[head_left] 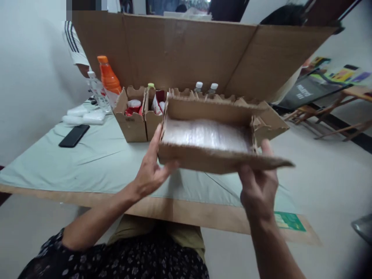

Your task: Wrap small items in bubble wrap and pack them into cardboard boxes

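Between my two hands an open cardboard box [203,159] is raised above the cloth-covered table, its open top tilted toward me. Clear plastic-wrapped items [206,133] lie in a row inside it, too blurred to name. My left hand [152,170] grips the box's left end, with the thumb at the near side. At the right end my right hand [260,182] is closed around the lower corner, beside a loose flap that sticks out to the right. Behind the box stand smaller cardboard bins [132,130] holding red and white packets, partly hidden by it.
A tall cardboard panel [186,54] rises behind the bins. An orange bottle [109,75], a clear bottle [97,91], white wrapped bundles [84,115] and a black phone [74,135] are at the left. Wooden stools [345,104] stand at the right. A person's sleeve [74,44] shows behind.
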A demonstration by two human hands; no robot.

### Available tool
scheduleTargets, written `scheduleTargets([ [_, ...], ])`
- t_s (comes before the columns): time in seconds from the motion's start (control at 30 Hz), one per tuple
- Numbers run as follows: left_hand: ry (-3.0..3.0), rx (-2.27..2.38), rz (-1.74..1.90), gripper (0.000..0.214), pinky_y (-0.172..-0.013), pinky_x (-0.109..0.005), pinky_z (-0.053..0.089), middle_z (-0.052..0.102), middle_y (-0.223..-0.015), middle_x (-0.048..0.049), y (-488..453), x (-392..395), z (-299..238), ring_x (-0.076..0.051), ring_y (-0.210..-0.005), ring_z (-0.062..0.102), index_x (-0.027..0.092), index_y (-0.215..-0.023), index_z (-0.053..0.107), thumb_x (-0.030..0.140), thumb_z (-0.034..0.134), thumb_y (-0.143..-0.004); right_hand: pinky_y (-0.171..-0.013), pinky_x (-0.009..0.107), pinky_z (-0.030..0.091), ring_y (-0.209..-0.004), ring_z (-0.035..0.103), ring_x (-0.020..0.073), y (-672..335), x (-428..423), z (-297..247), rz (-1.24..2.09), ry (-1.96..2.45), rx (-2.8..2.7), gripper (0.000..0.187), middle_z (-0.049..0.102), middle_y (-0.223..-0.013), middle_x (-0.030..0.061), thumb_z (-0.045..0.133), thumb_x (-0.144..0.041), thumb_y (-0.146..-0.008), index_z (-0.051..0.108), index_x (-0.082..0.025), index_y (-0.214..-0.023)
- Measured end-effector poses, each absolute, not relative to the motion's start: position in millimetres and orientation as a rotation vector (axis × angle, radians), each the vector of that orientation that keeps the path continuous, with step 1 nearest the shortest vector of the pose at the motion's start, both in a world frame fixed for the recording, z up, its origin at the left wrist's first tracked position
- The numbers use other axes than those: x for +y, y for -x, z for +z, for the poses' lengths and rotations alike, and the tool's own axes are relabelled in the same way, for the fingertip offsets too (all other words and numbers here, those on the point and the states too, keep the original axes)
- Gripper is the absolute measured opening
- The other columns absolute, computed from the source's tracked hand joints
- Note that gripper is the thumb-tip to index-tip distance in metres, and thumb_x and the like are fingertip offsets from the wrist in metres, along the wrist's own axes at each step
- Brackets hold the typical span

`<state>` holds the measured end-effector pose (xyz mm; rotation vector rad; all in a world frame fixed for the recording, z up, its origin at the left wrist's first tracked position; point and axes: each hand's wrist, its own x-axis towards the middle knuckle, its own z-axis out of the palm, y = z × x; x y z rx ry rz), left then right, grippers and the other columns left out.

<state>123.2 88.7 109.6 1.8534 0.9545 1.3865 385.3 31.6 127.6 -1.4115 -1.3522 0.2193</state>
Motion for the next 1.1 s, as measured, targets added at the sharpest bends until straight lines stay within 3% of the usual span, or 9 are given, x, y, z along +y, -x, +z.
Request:
scheduleTargets([
  [0.07,-1.747,1.121,1.342,0.086,-0.128,-0.05,0.033,0.039,-0.166,-0.0125,-105,64,106,-0.033,-0.153,0.039,0.026,-0.163,0.026,0.056,0.067,-0.093,-0.125,0.065,0.028,-0.154,0.033,0.0388,-370,19,125,0.276,1.408,-1.39,0.08,0.034,-0.167,0.0126,0.065,-0.057,-0.093,0.034,-0.027,-0.161],
  [0.2,-1.699,1.307,1.521,0.091,-0.123,-0.053,0.041,0.054,-0.153,-0.0124,-77,75,130,-0.035,-0.144,0.05,0.021,-0.158,0.033,0.052,0.077,-0.084,-0.114,0.056,0.045,-0.136,0.055,0.0347,-334,61,144,0.354,1.212,-1.507,0.068,0.059,-0.143,0.0143,0.057,-0.062,-0.095,0.046,-0.024,-0.15],
  [0.3,-1.772,1.175,1.622,0.084,-0.123,-0.05,0.041,0.051,-0.156,-0.0121,-85,105,143,-0.032,-0.146,0.048,0.022,-0.157,0.033,0.049,0.073,-0.088,-0.114,0.053,0.045,-0.132,0.058,0.0323,-329,100,158,0.24,1.131,-1.48,0.063,0.062,-0.136,0.0122,0.05,-0.06,-0.097,0.044,-0.025,-0.149],
  [0.43,-1.824,1.249,1.569,0.086,-0.127,-0.051,0.033,0.04,-0.165,-0.0144,-86,92,110,-0.033,-0.155,0.036,0.022,-0.161,0.029,0.041,0.072,-0.089,-0.117,0.052,0.042,-0.137,0.053,0.0323,-329,99,136,0.256,1.141,-1.461,0.063,0.057,-0.143,0.0121,0.053,-0.054,-0.097,0.043,-0.026,-0.152],
  [0.6,-1.568,1.72,1.514,0.092,-0.128,-0.049,0.03,0.035,-0.167,-0.0153,-34,26,46,-0.034,-0.155,0.035,0.023,-0.164,0.023,0.034,0.073,-0.088,-0.121,0.054,0.037,-0.145,0.046,0.0326,-270,100,77,0.761,1.101,-1.552,0.086,0.044,-0.161,0.0148,0.061,-0.064,-0.09,0.03,-0.025,-0.161],
  [0.73,-1.294,2.005,1.603,0.1,-0.129,-0.052,0.026,0.035,-0.167,-0.0159,7,5,41,-0.034,-0.154,0.036,0.024,-0.166,0.016,0.037,0.075,-0.087,-0.127,0.051,0.028,-0.156,0.031,0.0313,-189,147,66,0.999,0.957,-1.688,0.098,0.031,-0.17,0.0143,0.061,-0.07,-0.086,0.023,-0.022,-0.163],
  [0.83,-1.235,2.155,1.698,0.104,-0.128,-0.054,0.027,0.036,-0.166,-0.0159,18,7,43,-0.035,-0.153,0.038,0.026,-0.166,0.014,0.037,0.077,-0.085,-0.13,0.05,0.023,-0.158,0.027,0.0299,-139,185,73,1.035,0.908,-1.857,0.097,0.026,-0.172,0.0152,0.055,-0.065,-0.09,0.017,-0.016,-0.165],
  [1.0,-1.351,2.057,1.73,0.102,-0.122,-0.059,0.036,0.014,-0.173,-0.0187,9,14,22,-0.04,-0.155,0.032,0.029,-0.166,0.015,0.033,0.075,-0.085,-0.132,0.051,0.015,-0.16,0.021,0.0319,-104,212,71,0.913,1.032,-2.054,0.083,0.022,-0.17,0.0262,0.044,-0.046,-0.099,0.015,0.0,-0.162],
  [1.1,-1.342,2.009,1.75,0.099,-0.119,-0.061,0.04,0.009,-0.174,-0.0162,-3,20,11,-0.04,-0.158,0.023,0.034,-0.166,0.015,0.031,0.074,-0.086,-0.132,0.05,0.016,-0.16,0.02,0.0314,-104,207,55,0.914,1.001,-2.114,0.079,0.023,-0.17,0.0267,0.046,-0.044,-0.1,0.021,0.0,-0.161],
])
